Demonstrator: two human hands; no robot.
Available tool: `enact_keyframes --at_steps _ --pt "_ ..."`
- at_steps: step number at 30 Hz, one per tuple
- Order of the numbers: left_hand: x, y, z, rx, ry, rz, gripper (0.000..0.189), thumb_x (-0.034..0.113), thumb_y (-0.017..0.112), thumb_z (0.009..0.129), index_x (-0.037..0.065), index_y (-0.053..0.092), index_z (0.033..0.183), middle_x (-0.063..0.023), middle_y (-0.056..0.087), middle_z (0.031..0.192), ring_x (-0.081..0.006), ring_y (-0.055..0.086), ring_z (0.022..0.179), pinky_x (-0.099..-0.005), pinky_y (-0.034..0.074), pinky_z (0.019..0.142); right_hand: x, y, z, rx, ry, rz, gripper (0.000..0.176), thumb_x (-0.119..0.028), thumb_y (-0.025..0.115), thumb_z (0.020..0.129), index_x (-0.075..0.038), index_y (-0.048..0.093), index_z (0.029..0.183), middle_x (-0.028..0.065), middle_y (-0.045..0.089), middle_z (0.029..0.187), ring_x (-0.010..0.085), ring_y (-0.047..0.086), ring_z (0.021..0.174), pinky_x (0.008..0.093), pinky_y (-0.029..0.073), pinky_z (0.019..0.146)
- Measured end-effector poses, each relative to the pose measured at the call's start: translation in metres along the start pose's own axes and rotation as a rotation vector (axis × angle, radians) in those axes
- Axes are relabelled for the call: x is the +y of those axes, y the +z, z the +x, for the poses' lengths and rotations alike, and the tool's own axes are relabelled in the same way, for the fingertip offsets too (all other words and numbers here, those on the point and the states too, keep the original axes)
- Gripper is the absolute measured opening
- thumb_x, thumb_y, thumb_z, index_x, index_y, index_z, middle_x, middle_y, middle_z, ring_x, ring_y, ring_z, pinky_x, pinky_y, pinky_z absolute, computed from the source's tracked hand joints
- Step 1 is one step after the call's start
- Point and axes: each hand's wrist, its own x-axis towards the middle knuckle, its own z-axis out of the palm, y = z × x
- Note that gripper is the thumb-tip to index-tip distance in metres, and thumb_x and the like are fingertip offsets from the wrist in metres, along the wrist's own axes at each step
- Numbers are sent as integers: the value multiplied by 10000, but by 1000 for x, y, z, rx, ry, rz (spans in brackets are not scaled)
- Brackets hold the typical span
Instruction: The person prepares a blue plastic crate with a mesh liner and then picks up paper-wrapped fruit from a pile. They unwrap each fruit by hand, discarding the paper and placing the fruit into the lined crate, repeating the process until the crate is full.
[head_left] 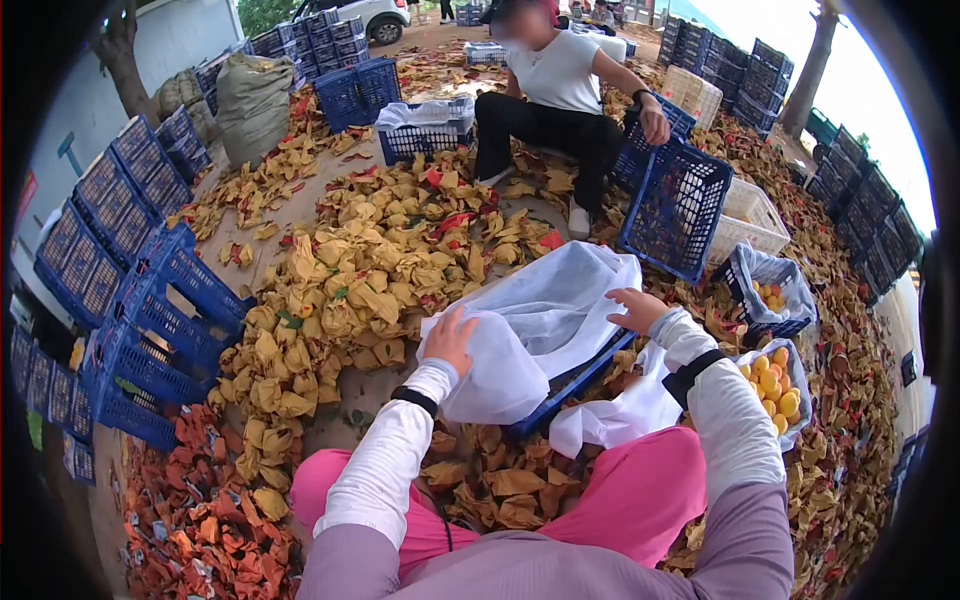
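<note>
A blue plastic crate [567,392] stands in front of my knees with a thin white cloth liner [560,300] draped over and into it. At the liner's left side is my left hand [450,341], its fingers apart against the fabric. My right hand [636,311] is by the liner's right edge with fingers stretched out and slightly bent. Part of the white cloth hangs over the crate's near side towards my lap. Beyond my left hand lies a heap of yellow-brown paper-wrapped pieces [350,270], their contents mostly hidden.
A lined crate of yellow-orange fruit [772,392] sits by my right forearm, another lined crate [765,290] behind it. Opposite sits a person [560,90] with a hand near a tilted blue crate [678,208]. Stacked crates [165,320] stand left; reddish paper scraps [210,510] cover the ground.
</note>
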Motion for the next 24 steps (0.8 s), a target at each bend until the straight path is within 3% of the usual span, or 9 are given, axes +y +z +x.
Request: enact_keyframes --at_steps 4,7,9,10,12,14,15,18,24 --pt "38 9 2 -111 131 225 847 73 640 604 284 276 1339 -106 431 1265 -325 346 1213 -469 259 1006 -75 37 4 -90 -221 -81 734 -378 695 690 -91 367 1280 174 437 1221 335 457 1109 378 394 926" --pt "53 7 5 -399 33 131 707 98 639 630 257 401 1276 -107 501 1198 -314 419 1165 -501 256 993 -103 97 7 -94 -217 -126 901 -496 714 607 -78 325 1303 198 413 1256 352 421 1142 409 347 964" --pt "58 6 5 -666 -35 130 501 121 634 653 192 536 1139 -102 553 1116 -287 514 1071 -497 248 995 -112 133 2 -113 -212 -37 936 -529 716 574 -74 333 1296 197 477 1196 371 464 1094 445 347 948" --pt "57 6 1 -664 -29 131 501 121 634 653 192 536 1139 -102 553 1116 -287 514 1071 -497 248 995 -119 142 -4 -137 -200 -61 867 -500 701 607 -77 355 1281 193 499 1161 363 487 1063 436 367 927" --pt "47 4 -17 -512 90 -21 365 168 622 675 149 566 1035 -96 576 1014 -287 546 993 -439 375 880 -128 155 -14 -157 -182 -79 799 -471 686 640 -80 377 1265 189 521 1126 354 510 1032 426 387 906" --pt "39 -6 -35 -389 217 -101 290 203 615 687 120 576 962 -91 596 901 -296 566 919 -399 472 725 -132 167 -23 -60 -153 90 489 -334 621 738 -107 500 1153 150 570 994 332 557 922 401 444 807" --pt "37 -18 -43 -522 271 8 301 196 622 687 123 572 975 -85 612 845 -306 589 853 -415 473 709 -129 169 -26 -60 -148 95 489 -334 621 738 -107 500 1153 150 570 994 332 557 922 401 444 807" --pt "42 -28 -64 -714 288 186 250 212 625 708 124 597 941 -88 634 814 -309 612 780 -416 483 678 -118 158 -38 135 -250 166 147 -150 539 800 -118 622 918 97 573 833 306 571 789 378 464 689" --pt "53 4 -104 -728 350 254 171 237 563 758 128 643 861 -92 643 830 -286 623 787 -398 488 683 -106 135 -55 104 -391 26 108 -210 565 788 -103 580 800 84 556 766 290 567 738 397 458 644"
